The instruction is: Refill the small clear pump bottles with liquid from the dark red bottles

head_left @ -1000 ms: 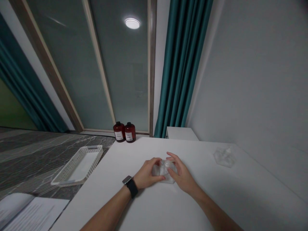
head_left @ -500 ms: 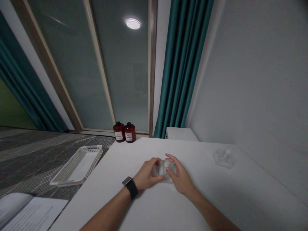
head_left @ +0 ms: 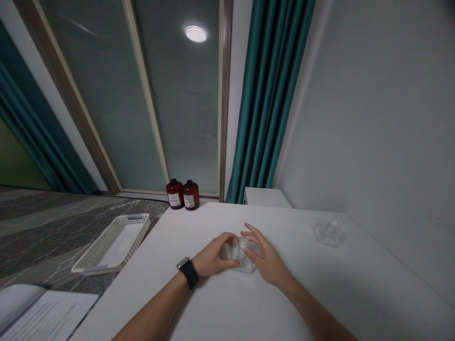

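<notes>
A clear, see-through container with a faceted outline (head_left: 245, 266) sits on the white table, a round knob (head_left: 243, 243) on its top. My left hand (head_left: 218, 255), with a black-strapped watch at its wrist, curves round the container's left side, thumb in front and fingers behind. My right hand (head_left: 265, 258) reaches in from the right, thumb and fingertips around the knob, other fingers raised. Small details of the clear container are hard to make out between the fingers.
A similar clear faceted piece (head_left: 329, 232) lies at the table's right. Two dark red bottles (head_left: 174, 195) with black caps stand at the far left corner. Left of the white table (head_left: 142, 293) are a white perforated basket (head_left: 87, 253) and an open book (head_left: 53, 312).
Both hands have shifted slightly left with the container. My left hand's grasp has widened a little, and more of the container's front edge shows. My right fingers have lifted slightly.
</notes>
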Motion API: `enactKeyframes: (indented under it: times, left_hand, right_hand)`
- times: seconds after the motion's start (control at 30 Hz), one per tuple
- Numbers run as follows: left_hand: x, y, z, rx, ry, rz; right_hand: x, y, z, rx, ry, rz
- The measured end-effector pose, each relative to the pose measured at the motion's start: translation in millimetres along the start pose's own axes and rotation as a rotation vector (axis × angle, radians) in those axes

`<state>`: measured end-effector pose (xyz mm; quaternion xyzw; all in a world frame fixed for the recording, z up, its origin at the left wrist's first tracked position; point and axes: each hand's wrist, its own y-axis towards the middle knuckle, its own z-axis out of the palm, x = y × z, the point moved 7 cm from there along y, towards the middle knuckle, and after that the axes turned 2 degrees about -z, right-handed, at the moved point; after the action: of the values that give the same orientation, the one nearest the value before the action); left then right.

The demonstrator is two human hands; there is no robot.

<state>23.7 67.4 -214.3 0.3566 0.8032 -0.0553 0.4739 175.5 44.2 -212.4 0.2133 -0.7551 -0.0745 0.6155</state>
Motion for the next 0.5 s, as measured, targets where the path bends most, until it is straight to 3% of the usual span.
enactKeyframes:
  times: [0.3, 0.5]
  left_hand:
    - [-10.2, -2.8, 1.2, -0.060, 0.158, -0.042]
    - [-8.6, -0.3, -3.3, -0.054, 0.169, -0.043]
  right_hand:
    - [-0.8, -4.0, 0.3, -0.134, -0.109, -0.006]
    - [5.1, -1.6, 0.0, -0.122, -0.190, -0.047]
